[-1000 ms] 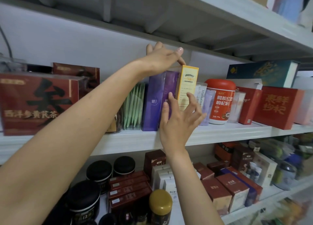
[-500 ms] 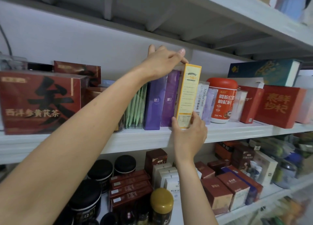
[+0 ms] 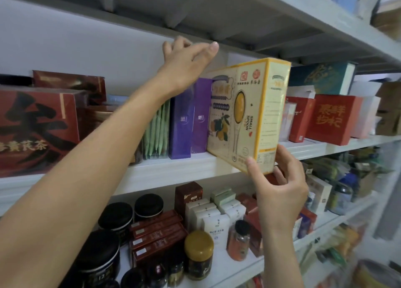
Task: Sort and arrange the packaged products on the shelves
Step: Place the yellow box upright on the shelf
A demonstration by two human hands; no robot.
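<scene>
at shelf (image 3: 173, 170), yellow box (image 3: 245, 118) in right hand (image 3: 280, 190)

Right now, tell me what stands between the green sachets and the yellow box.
Two purple boxes stand upright, side by side, between the green sachets and the yellow box; the head view shows it.

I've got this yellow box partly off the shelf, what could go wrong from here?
The right hand pinches the yellow box only at its lower corner, so it could slip and drop onto the jars below. The purple boxes beside it may tip into the gap; the left hand above them grips nothing.
</scene>
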